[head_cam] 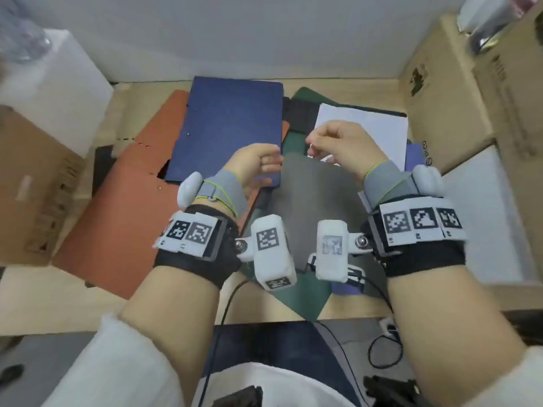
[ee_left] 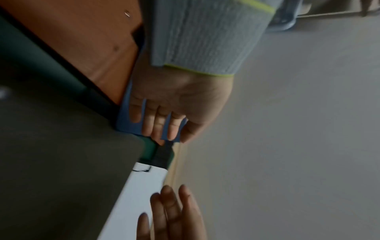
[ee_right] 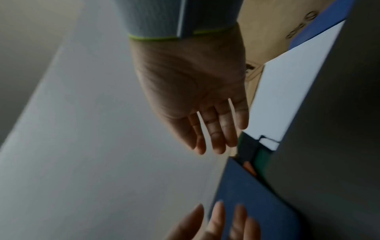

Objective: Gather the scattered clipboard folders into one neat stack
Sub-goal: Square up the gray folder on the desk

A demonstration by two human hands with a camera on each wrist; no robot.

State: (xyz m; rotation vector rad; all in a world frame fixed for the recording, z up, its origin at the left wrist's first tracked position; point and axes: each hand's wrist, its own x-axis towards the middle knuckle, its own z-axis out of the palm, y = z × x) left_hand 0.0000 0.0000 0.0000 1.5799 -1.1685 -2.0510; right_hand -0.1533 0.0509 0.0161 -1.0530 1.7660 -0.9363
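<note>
Left hand (head_cam: 255, 164) grips the blue folder (head_cam: 232, 124) at its near corner, while the right hand (head_cam: 342, 148), fingers relaxed and empty, hovers above the grey folder (head_cam: 317, 198).

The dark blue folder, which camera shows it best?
The head view: the dark blue folder shows nearly whole, lying over the orange folder, with the left hand at its near corner. The left wrist view shows only a strip behind the fingers; the right wrist view shows one blurred corner.

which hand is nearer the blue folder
Left. The left hand is at the blue folder, fingers on its near right corner; the right hand is off to its right.
</note>
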